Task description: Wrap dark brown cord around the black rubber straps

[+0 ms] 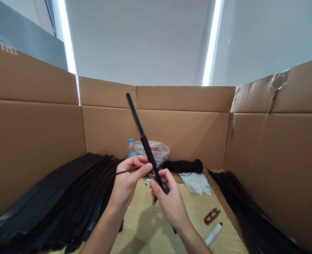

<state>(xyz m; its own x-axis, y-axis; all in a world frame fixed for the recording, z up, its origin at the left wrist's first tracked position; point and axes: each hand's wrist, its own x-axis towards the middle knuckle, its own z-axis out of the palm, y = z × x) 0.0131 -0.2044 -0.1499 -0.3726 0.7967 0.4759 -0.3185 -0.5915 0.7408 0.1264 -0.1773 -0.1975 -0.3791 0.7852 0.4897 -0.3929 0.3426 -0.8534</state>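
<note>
A long thin black strip (136,119) is held up tilted in front of me, with dark cord wrapped in a band (148,150) round its middle. My left hand (129,180) pinches the cord at the lower end of the wrapping, and a length of cord (126,171) runs leftward across its fingers. My right hand (168,197) is closed round the strip just below the wrapping. The strip's lower part passes behind my right hand and wrist.
Black strips lie piled at the left (66,190) and right (240,201). Behind the hands are a bottle (131,150), a clear bag (158,150), a dark cord bundle (185,166) and a white packet (197,182). Red snips (211,216) and a white tube (213,234) lie at right. Cardboard walls (182,134) surround the table.
</note>
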